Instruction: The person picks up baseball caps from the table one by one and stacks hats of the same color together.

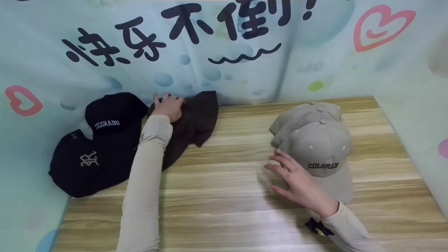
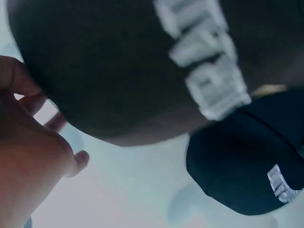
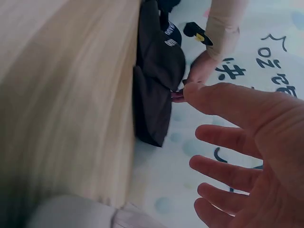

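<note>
My left hand (image 1: 168, 107) is at the back of a dark brown cap (image 1: 199, 117), its fingers bent over the crown. Seen from the left wrist, that hand (image 2: 33, 142) holds the edge of the brown cap (image 2: 104, 71), which has blurred white lettering and fills the upper part. My right hand (image 1: 301, 185) hovers with spread fingers beside the front grey COLORADO cap (image 1: 322, 147), one of several overlapping grey caps. The right wrist view shows this hand (image 3: 251, 152) with nothing in it; the dark caps (image 3: 159, 61) lie beyond.
Left of the brown cap lie a black COLORADO cap (image 1: 113, 110) and a black cap with a monogram (image 1: 75, 164). The wooden tabletop (image 1: 217, 185) spans between the dark and grey groups. A printed pale-blue curtain (image 1: 241, 77) hangs behind the table.
</note>
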Demonstrator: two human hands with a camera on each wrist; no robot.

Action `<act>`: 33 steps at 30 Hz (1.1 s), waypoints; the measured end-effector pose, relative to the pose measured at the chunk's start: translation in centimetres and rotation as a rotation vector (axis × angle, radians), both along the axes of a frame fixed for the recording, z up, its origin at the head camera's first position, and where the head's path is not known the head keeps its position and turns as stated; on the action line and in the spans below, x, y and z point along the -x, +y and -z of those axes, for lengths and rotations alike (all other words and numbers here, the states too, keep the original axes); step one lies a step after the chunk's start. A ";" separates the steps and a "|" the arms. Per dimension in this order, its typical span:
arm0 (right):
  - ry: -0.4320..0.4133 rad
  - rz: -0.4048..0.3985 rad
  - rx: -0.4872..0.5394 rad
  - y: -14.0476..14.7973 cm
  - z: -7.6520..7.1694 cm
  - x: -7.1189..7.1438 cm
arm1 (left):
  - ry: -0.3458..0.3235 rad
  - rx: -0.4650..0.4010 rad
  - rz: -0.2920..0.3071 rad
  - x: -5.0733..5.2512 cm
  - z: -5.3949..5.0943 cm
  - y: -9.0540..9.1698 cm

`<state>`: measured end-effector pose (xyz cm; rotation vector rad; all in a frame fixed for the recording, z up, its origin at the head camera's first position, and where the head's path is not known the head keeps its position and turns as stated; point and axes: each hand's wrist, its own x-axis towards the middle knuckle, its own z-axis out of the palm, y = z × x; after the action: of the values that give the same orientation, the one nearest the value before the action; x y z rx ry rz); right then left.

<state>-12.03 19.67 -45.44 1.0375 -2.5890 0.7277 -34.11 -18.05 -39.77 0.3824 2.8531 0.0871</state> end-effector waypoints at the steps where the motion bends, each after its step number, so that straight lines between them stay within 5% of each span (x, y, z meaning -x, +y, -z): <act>1: -0.003 -0.005 0.001 -0.1 0.1 0.0 | 0.012 0.015 0.011 0.0 0.0 -0.3; 7: -0.002 -0.003 -0.009 0.1 0.1 0.2 | 0.132 0.038 0.061 -0.6 -1.1 -2.1; 13: -0.016 -0.001 -0.016 0.4 -0.1 0.3 | 0.235 0.015 0.102 -1.8 -3.6 -4.1; 20: -0.030 0.020 -0.021 0.7 -0.5 0.4 | 0.334 -0.340 0.076 -3.5 -7.2 -5.9; 25: -0.054 0.040 -0.028 0.5 -0.6 0.4 | 0.320 -0.468 0.060 -4.7 -8.9 -5.2; 33: -0.057 0.023 -0.010 0.0 -0.3 0.5 | 0.256 -0.466 0.197 -6.2 -10.5 -1.1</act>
<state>-12.55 19.69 -45.16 1.0020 -2.6508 0.7506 -27.93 -19.11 -29.30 0.8163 3.0031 0.7203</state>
